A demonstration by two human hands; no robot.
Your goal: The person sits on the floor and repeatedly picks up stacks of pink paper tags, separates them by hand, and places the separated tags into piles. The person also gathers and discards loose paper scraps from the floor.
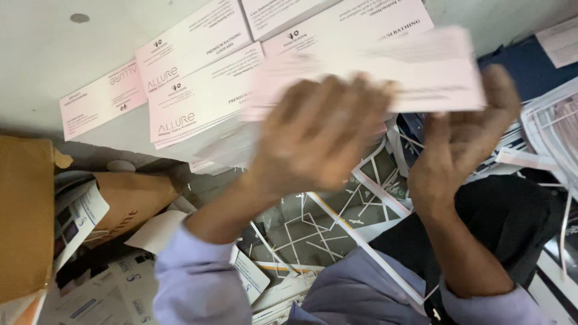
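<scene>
Both my hands are raised in front of the camera, blurred by motion, and hold one pale pink printed card sheet (421, 78) between them. My left hand (319, 135) grips its lower left part with the fingers curled over the edge. My right hand (463, 141) holds the sheet's right end from behind. More pink card sheets (192, 90) of the same kind lie in overlapping stacks on a white table (48, 48) just beyond.
Brown cardboard (24, 222) stands at the left, with a brown paper bag (132, 198) beside it. Paper offcuts and trimmed white strips (313, 229) litter the area under my arms. Printed white sheets (554, 126) lie at the right near a dark blue surface (524, 66).
</scene>
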